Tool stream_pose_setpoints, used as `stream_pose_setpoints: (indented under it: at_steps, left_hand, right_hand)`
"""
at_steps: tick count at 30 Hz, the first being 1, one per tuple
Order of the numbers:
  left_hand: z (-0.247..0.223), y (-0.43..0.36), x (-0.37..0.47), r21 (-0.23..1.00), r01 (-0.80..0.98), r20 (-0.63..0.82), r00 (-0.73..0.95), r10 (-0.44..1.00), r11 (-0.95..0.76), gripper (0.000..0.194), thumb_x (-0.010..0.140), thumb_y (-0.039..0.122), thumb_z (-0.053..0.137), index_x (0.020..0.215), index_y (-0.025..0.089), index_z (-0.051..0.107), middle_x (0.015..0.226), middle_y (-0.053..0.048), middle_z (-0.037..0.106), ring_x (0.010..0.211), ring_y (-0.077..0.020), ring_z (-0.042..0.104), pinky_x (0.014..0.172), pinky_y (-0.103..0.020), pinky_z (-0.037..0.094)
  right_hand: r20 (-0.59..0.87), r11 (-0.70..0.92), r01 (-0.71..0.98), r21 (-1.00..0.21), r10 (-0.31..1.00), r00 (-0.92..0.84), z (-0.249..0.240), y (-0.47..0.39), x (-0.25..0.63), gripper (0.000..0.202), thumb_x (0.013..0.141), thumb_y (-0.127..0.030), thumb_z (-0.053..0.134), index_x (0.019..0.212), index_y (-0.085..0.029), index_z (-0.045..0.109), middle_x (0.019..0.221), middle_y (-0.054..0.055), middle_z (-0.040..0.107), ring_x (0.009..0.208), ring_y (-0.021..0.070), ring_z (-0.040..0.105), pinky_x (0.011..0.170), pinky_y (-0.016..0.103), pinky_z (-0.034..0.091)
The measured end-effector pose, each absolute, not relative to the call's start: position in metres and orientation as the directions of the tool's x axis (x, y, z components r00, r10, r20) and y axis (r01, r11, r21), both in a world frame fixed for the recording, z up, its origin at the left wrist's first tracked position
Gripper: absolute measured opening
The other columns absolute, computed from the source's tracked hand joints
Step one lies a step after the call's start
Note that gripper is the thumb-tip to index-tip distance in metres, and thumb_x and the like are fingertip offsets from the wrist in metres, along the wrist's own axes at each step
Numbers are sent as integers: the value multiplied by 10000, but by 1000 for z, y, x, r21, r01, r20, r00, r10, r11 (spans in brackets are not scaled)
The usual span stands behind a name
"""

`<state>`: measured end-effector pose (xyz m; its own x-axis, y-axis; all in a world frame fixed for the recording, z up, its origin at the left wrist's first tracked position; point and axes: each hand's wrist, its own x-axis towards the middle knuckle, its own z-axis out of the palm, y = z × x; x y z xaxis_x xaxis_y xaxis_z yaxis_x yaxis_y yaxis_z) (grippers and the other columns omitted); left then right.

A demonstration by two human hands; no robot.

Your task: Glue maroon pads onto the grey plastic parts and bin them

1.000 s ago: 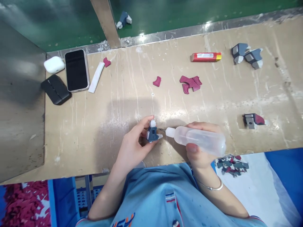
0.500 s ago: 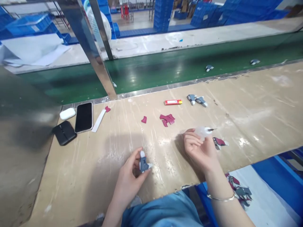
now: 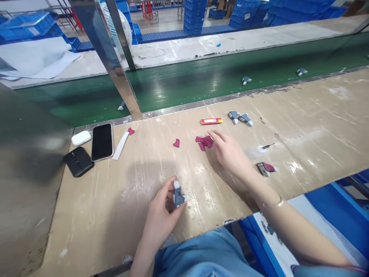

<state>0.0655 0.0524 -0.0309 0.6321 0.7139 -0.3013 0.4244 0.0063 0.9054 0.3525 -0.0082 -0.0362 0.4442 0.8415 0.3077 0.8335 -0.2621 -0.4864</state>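
Between the thumb and fingers of my left hand (image 3: 163, 209) is a small grey-blue plastic part (image 3: 178, 195) with white ends, held just above the table. My right hand (image 3: 230, 152) is stretched out over a small pile of maroon pieces (image 3: 202, 143), its fingertips at the pile's right edge. It appears to hold nothing, though some fingers are hidden. A translucent squeeze bottle (image 3: 256, 151) with a dark thin tip lies to the right of that hand. Below the bottle sits a grey part with a maroon piece on it (image 3: 266, 168).
Behind the pile lie a red-and-yellow box (image 3: 211, 121) and two grey-blue parts (image 3: 240, 118). A phone (image 3: 102, 142), black case (image 3: 78, 161) and white strip (image 3: 120, 146) are at left. A green conveyor belt (image 3: 173, 90) carries more parts. A blue crate (image 3: 337, 207) stands lower right.
My right hand has put down the bottle on the table and moved left to the maroon pieces. My left hand keeps its hold on the grey-blue part. Parts on the belt have shifted left.
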Motion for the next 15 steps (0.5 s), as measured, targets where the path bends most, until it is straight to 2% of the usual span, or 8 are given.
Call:
stream_pose_setpoints:
  at_steps: [2, 3, 6, 9, 11, 13, 15]
  left_hand:
    - [-31, 52, 65, 908, 419, -281, 624, 729, -9, 629, 875, 235, 743, 1488, 286, 610, 1215, -52, 776, 957, -202, 742, 970, -392, 599]
    - [-32, 52, 65, 909, 416, -277, 627, 728, -13, 632, 875, 231, 743, 1490, 285, 609, 1213, -51, 775, 953, -200, 741, 969, -390, 600]
    - [-31, 52, 65, 911, 412, -284, 647, 708, -11, 643, 867, 229, 754, 1490, 283, 605, 1242, -57, 777, 969, -199, 746, 961, -380, 605]
    - [-28, 52, 68, 909, 416, -295, 626, 722, 10, 662, 841, 201, 762, 1481, 263, 604, 1230, -66, 786, 957, -198, 748, 948, -379, 608]
    - [-26, 51, 71, 909, 415, -301, 611, 732, 28, 674, 823, 186, 774, 1472, 252, 606, 1198, -67, 794, 940, -198, 746, 932, -382, 611]
    - [-25, 50, 73, 913, 406, -299, 599, 742, 40, 682, 816, 196, 792, 1470, 250, 606, 1184, -68, 795, 943, -200, 746, 930, -388, 612]
    - [-24, 49, 75, 916, 396, -301, 588, 750, 58, 686, 818, 221, 804, 1473, 250, 603, 1171, -68, 791, 940, -200, 748, 908, -380, 616]
  right_hand:
    - [270, -262, 902, -344, 892, 362, -37, 12, 369, 540, 919, -33, 439, 1365, -182, 704, 1438, 198, 703, 1168, 344, 715, 935, 524, 603]
    - [251, -249, 915, -316, 908, 334, -38, 19, 376, 509, 899, -20, 452, 1282, -182, 746, 1345, 188, 747, 1084, 325, 730, 886, 487, 604]
    - [242, -227, 920, -319, 919, 311, -41, 26, 394, 313, 918, -69, 517, 959, -202, 797, 993, 121, 787, 812, 249, 710, 725, 388, 565]
    - [240, -213, 916, -340, 922, 304, -35, 12, 401, 233, 960, -200, 592, 789, -229, 748, 799, 56, 747, 625, 200, 642, 584, 342, 495]
    - [261, -199, 914, -352, 918, 300, -22, -4, 391, 197, 971, -298, 645, 803, -249, 736, 735, 22, 737, 565, 193, 620, 515, 328, 445]
    - [351, -161, 921, -355, 890, 291, -4, -21, 366, 128, 982, -365, 686, 927, -267, 746, 761, 10, 764, 580, 203, 656, 483, 324, 426]
    - [457, -13, 934, -358, 869, 187, 10, -34, 329, 97, 993, -374, 726, 988, -277, 730, 832, 8, 803, 662, 209, 737, 522, 333, 520]
